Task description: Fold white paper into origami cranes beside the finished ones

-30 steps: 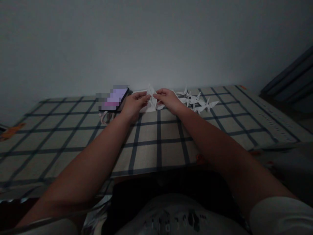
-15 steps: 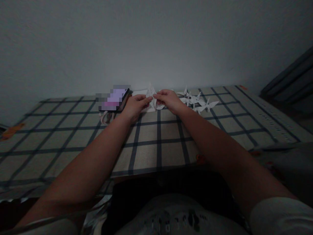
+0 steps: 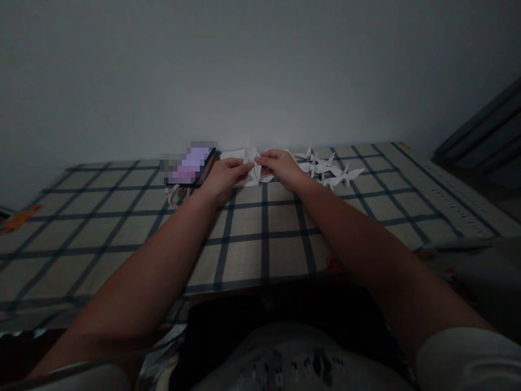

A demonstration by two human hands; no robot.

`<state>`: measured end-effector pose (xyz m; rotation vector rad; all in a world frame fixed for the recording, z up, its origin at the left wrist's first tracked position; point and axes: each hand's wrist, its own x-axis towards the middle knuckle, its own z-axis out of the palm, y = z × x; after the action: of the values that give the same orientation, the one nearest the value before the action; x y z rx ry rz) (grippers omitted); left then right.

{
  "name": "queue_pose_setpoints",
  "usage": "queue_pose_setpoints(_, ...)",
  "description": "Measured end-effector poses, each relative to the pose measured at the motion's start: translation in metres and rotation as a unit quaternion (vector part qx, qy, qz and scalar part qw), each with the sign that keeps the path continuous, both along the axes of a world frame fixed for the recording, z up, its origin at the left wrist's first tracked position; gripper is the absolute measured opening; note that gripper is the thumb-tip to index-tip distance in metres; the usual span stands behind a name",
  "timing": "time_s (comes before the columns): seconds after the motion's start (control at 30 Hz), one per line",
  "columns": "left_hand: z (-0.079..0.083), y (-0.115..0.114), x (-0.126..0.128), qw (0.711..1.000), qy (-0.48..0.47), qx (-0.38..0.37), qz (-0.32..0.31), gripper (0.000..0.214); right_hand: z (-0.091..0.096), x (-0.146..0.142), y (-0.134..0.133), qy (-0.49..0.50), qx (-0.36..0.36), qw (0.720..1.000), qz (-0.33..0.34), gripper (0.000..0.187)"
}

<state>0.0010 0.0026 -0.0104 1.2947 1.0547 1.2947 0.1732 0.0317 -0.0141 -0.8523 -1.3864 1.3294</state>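
Both arms reach far forward over a checked cloth (image 3: 260,228). My left hand (image 3: 223,176) and my right hand (image 3: 280,167) meet at a small folded white paper figure (image 3: 253,163), each pinching it from its own side with fingers closed. The figure stands upright between the fingertips, its pointed top just above them. More white paper lies flat under and behind the hands.
Several finished white paper cranes (image 3: 328,169) lie in a cluster right of my right hand. A phone (image 3: 191,165) with a lit screen lies left of my left hand, a pale cord below it. A plain wall rises behind; dark furniture stands at right.
The paper figure's top has sunk slightly between my fingertips and the hands have drawn a little closer together. The arms have hardly moved.
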Motion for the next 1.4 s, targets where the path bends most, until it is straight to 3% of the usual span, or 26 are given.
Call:
queue_pose_setpoints(0.23,0.001,-0.001,0.0,1.0,0.015,-0.011,0.002,0.036,0.001,0.001,-0.002,-0.018,0.008,0.999,0.032,0.01)
queue_pose_setpoints(0.5,-0.004,0.003,-0.003,0.999,0.05,-0.013,0.014,0.031,0.004,0.002,-0.007,-0.088,0.083,0.992,0.027,0.011)
queue_pose_setpoints(0.77,0.005,-0.003,-0.002,0.999,0.015,0.026,0.016,0.036,0.0,0.004,-0.002,-0.114,0.114,0.986,0.033,0.017)
queue_pose_setpoints(1.0,0.0,0.0,-0.001,0.999,-0.017,0.026,0.023,0.033,0.003,0.001,-0.006,-0.101,0.122,0.986,0.048,0.016)
queue_pose_setpoints(1.17,-0.002,-0.001,0.001,0.999,-0.021,0.039,0.017,0.037,0.004,0.002,-0.007,-0.103,0.127,0.986,0.039,0.017)
queue_pose_setpoints(1.4,-0.003,-0.003,0.0,0.997,0.071,0.014,-0.01,0.039,0.015,0.001,-0.015,-0.103,0.093,0.99,-0.039,0.017)
